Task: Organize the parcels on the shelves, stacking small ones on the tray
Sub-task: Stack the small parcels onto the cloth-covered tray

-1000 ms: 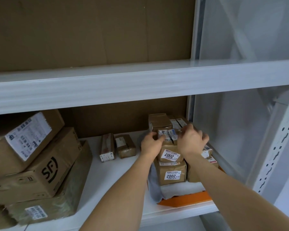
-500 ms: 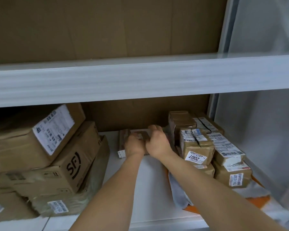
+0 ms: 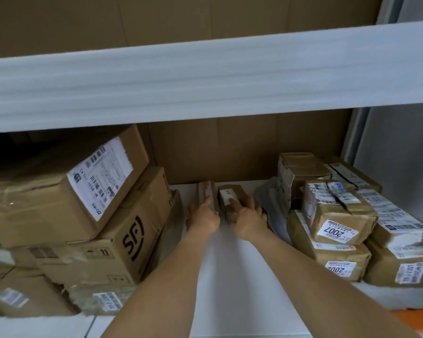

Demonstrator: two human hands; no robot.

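Fingers of both hands point(image 3: 226, 217) apparently wrapped around two small, tape-glossy brown cardboard parcels point(image 3: 220, 195), blurred.

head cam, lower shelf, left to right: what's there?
Large-box stack with the SF box → left hand on a slim parcel → right hand on a second small parcel → stacked small parcels including 2007.

Two bare forearms, no sleeves, left hand point(image 3: 204, 217), right hand point(image 3: 248, 219), both ungloved
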